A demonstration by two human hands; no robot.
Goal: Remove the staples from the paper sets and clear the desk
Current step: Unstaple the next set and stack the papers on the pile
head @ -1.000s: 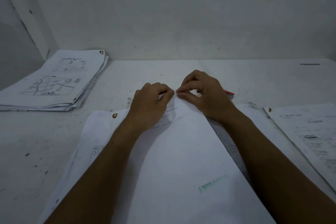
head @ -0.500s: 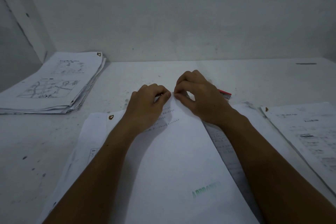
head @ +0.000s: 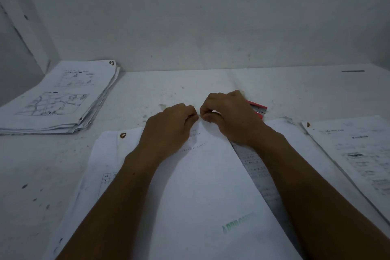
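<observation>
A white paper set [head: 206,186] with a green stamp lies in front of me on the desk, turned at an angle. My left hand [head: 168,131] and my right hand [head: 230,116] meet at its far corner, both pinching the paper's corner with fingertips almost touching. The staple itself is hidden between the fingers. A red staple remover [head: 258,108] lies just behind my right hand. Under the top set lies another sheet [head: 105,158] with a brown rust-stained corner.
A thick stack of papers [head: 61,97] sits at the far left by the wall. Another paper set [head: 358,154] lies at the right. The white desk [head: 160,88] is scuffed and ends at a wall behind.
Both hands stay pinched at the paper's corner; the fingertips have drawn slightly closer together. The view has shifted a little.
</observation>
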